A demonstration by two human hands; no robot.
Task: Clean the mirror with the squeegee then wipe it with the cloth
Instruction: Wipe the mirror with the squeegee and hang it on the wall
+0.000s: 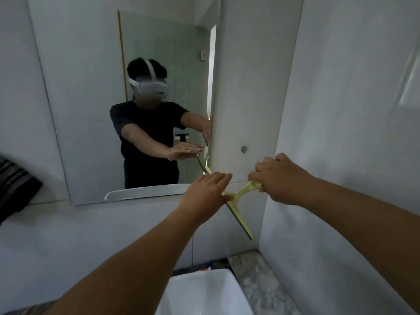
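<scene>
A frameless mirror (91, 110) hangs on the white wall ahead and reflects a person in a black shirt with a headset. A yellow squeegee (238, 210) sits at the mirror's lower right corner, its blade running diagonally down onto the wall tiles. My right hand (279, 178) is shut on the squeegee's handle near the corner of the two walls. My left hand (204, 192) is flat with its fingers together, resting over the upper part of the blade. A dark striped cloth (16, 187) lies at the left edge on the ledge.
A white basin (204, 292) sits below my arms, with a marbled counter (261, 276) to its right. A side wall (352, 110) closes in on the right. A small grey hook (243, 149) is on the wall just right of the mirror.
</scene>
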